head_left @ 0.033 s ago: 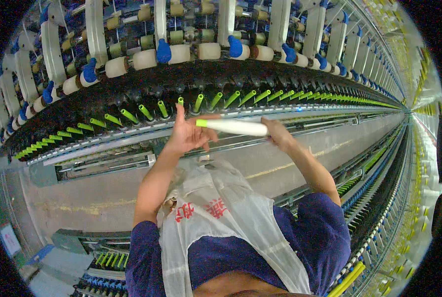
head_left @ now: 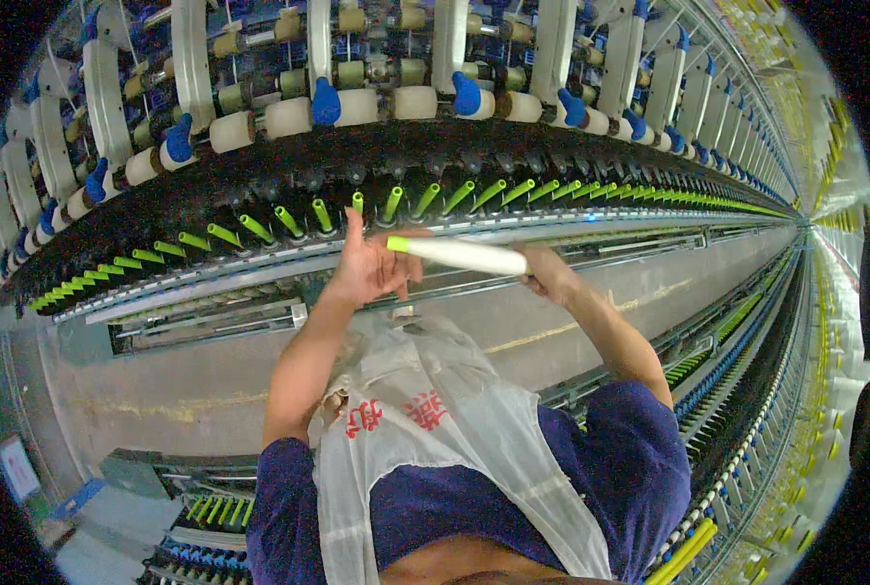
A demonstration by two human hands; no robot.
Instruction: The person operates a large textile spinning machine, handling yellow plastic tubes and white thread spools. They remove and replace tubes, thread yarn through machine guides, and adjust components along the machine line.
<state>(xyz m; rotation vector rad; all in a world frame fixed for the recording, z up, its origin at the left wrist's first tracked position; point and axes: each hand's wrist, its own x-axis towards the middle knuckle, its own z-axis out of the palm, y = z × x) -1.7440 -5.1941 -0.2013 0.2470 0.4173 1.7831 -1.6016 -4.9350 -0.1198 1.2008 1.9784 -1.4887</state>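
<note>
A white yarn bobbin (head_left: 466, 255) with a bright green tube end lies nearly level in front of my chest. My right hand (head_left: 552, 275) is closed around its right end. At the green end is my left hand (head_left: 369, 267), its thumb raised and its fingers spread. The tube passes in front of those fingers; whether they touch it I cannot tell. Just beyond my left hand runs a long row of bare green tubes (head_left: 391, 204) on the spinning frame.
White rollers and blue-tipped arms (head_left: 326, 102) line the spinning frame above the tubes. A metal rail (head_left: 259, 281) runs along its front. The floor aisle (head_left: 181, 385) lies beneath me, with another machine (head_left: 216, 509) behind. I wear a whitish apron (head_left: 435, 390).
</note>
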